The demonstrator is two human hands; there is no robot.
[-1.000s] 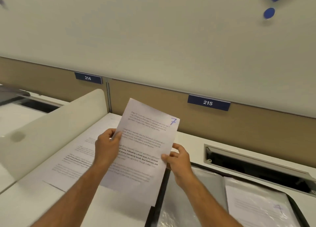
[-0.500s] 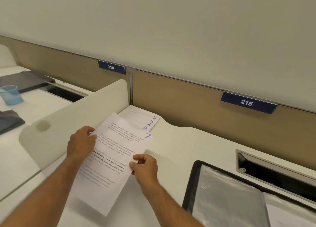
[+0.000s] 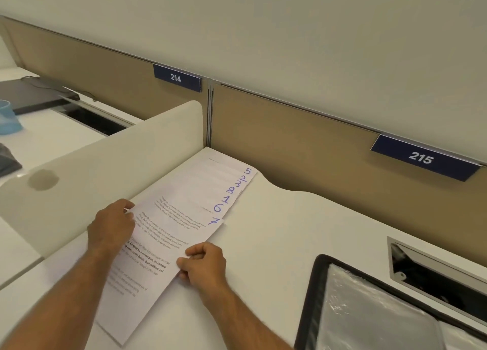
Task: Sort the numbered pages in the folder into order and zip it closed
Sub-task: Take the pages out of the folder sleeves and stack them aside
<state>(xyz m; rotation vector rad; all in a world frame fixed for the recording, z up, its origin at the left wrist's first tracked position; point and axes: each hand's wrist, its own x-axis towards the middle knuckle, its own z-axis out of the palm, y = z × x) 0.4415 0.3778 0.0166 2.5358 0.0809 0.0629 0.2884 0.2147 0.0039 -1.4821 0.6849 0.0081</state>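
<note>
Two arms come in from the bottom edge. The right hand [image 3: 204, 264] pinches the right edge of the page marked 7 [image 3: 155, 247], fingers curled round the paper. The left hand [image 3: 112, 227] holds the left edge of the same page, with the thumb side tucked at the paper's corner. The page lies low over the white desk [image 3: 276, 231], and its near end is blurry. Part of its print is hidden by the left arm.

At the bottom right is the open black folder [image 3: 313, 291] with shiny plastic sleeves. It is cut off by the picture's edge, so most of it cannot be seen. Behind it is a dark slot [image 3: 432, 276] sunk in the desk.

Just past the held page, a row of pages [image 3: 224, 181] lies fanned out on the desk, each one covering most of the next. Blue numbers show at their right corners: 6, 1, 8, 3, 2, 5. Their print is too faint to read.

A pale divider [image 3: 105, 170] stands on the left, close beside the pages. Past it, on the next desk, are a blue cup [image 3: 9, 118], cut off, and a dark flat thing. On the brown back panel are signs 214 [image 3: 176, 78] and 215 [image 3: 421, 158].
</note>
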